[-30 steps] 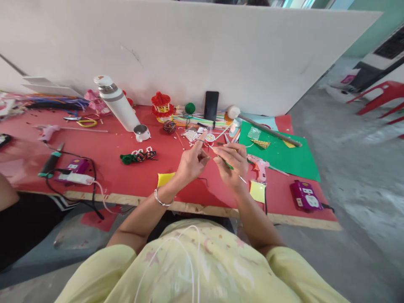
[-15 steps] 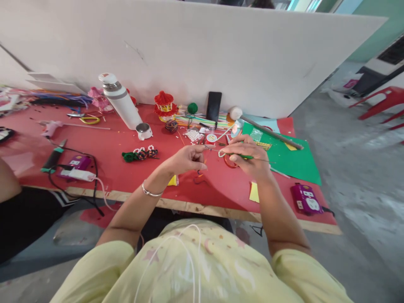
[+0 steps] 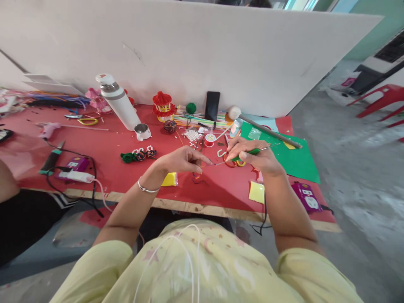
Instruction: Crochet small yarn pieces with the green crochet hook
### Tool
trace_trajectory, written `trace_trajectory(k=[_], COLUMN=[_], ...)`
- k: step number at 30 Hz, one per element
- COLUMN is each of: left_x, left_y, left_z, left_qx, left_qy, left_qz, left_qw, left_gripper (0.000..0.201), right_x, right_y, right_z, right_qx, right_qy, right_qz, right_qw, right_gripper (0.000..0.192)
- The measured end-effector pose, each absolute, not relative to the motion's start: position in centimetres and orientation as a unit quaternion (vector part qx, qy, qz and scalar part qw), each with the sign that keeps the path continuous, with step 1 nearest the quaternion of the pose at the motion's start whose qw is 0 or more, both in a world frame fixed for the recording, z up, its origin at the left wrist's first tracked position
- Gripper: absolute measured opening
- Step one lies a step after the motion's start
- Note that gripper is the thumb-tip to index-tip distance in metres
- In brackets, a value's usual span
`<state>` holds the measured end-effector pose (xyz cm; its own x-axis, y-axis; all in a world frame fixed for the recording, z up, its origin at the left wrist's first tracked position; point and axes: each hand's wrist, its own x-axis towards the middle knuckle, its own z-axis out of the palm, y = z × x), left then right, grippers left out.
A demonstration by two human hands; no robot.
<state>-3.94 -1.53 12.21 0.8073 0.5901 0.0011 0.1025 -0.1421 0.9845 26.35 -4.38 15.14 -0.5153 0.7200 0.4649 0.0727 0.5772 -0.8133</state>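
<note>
Above the red table (image 3: 104,151), the right hand (image 3: 252,155) grips a green-handled thin metal pick (image 3: 249,152); the left hand (image 3: 183,160) pinches its tip (thread too fine to confirm). Threading seems underway; steady alignment comes next.

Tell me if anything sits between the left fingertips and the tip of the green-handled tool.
Nothing visible does. The left hand pinches right at the metal tip of the green-handled tool, held in the right hand, above the red table.

The red table (image 3: 110,147) carries two yellow foam squares (image 3: 257,192), two purple power strips (image 3: 306,197), one white bottle (image 3: 119,103) and one black phone (image 3: 212,106).
</note>
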Motion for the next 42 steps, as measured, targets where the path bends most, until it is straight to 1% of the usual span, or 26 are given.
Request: trace_trajectory(k=[4,6,7,8,10,11,12,13,15,17,19,24,27,28,30,31,34,35,39,42], left_x=[-3.7,-2.7,-2.1,-1.3,0.1,0.6,1.0,1.3,1.5,1.4,1.3,1.4,1.6,1.7,1.7,1.6,0.7,0.2,-1.7,-2.3], left_y=[-1.7,-2.0,-2.3,-2.6,-3.1,-3.4,-3.6,-3.9,-4.2,-4.5,-4.7,-4.9,-5.2,-5.3,-5.3,-5.3,-4.9,-4.7,-4.1,-3.8], left_z=[11.9,11.3,10.9,10.5,9.7,9.4,9.2,9.1,9.0,8.9,8.7,7.8,7.7,7.8,8.2,8.5,9.4,9.8,11.1,11.4], left_qx=[0.737,0.746,0.743,0.741,0.732,0.726,0.724,0.724,0.727,0.732,0.733,0.745,0.748,0.742,0.726,0.717,0.695,0.692,0.702,0.716], left_qy=[0.247,0.264,0.280,0.302,0.344,0.357,0.363,0.368,0.374,0.378,0.379,0.394,0.396,0.397,0.383,0.368,0.312,0.301,0.273,0.250], left_qz=[0.197,0.236,0.273,0.318,0.386,0.406,0.421,0.430,0.439,0.444,0.448,0.444,0.450,0.454,0.453,0.447,0.411,0.397,0.314,0.261], left_qw=[0.598,0.564,0.543,0.509,0.444,0.426,0.409,0.395,0.373,0.354,0.343,0.304,0.284,0.293,0.349,0.390,0.500,0.522,0.578,0.597], left_gripper=[0.032,0.030,0.029,0.027,0.029,0.033,0.036,0.042,0.055,0.067,0.074,0.079,0.068,0.062,0.056,0.056,0.067,0.069,0.073,0.069], right_x=[25.8,24.2,23.1,21.9,19.7,18.8,18.2,17.9,17.7,18.0,18.2,18.1,17.8,17.8,17.9,18.1,19.5,20.2,23.1,24.6], right_y=[-3.7,-3.8,-4.0,-4.3,-5.2,-5.7,-6.4,-7.0,-8.1,-8.8,-9.2,-8.9,-8.6,-8.5,-8.2,-8.1,-7.4,-7.1,-6.0,-5.4], right_z=[12.6,10.8,9.8,8.8,7.5,7.1,7.1,7.3,8.1,9.2,9.9,9.7,8.6,8.3,7.9,7.9,8.9,9.4,11.7,12.9], right_qx=[-0.247,-0.249,-0.254,-0.272,-0.323,-0.340,-0.355,-0.365,-0.382,-0.395,-0.404,-0.404,-0.419,-0.424,-0.427,-0.421,-0.379,-0.362,-0.313,-0.278], right_qy=[-0.750,-0.702,-0.657,-0.612,-0.569,-0.559,-0.567,-0.584,-0.643,-0.696,-0.721,-0.732,-0.728,-0.725,-0.714,-0.709,-0.711,-0.722,-0.779,-0.809], right_qz=[0.431,0.454,0.453,0.439,0.386,0.338,0.295,0.250,0.167,0.091,0.032,-0.042,-0.070,-0.069,-0.041,-0.016,0.071,0.096,0.177,0.208], right_qw=[0.437,0.488,0.546,0.599,0.650,0.677,0.682,0.680,0.643,0.593,0.562,0.547,0.538,0.538,0.553,0.566,0.588,0.582,0.514,0.474], right_gripper=[0.024,0.030,0.035,0.040,0.040,0.038,0.032,0.027,0.020,0.021,0.025,0.029,0.031,0.032,0.031,0.030,0.028,0.027,0.025,0.026])
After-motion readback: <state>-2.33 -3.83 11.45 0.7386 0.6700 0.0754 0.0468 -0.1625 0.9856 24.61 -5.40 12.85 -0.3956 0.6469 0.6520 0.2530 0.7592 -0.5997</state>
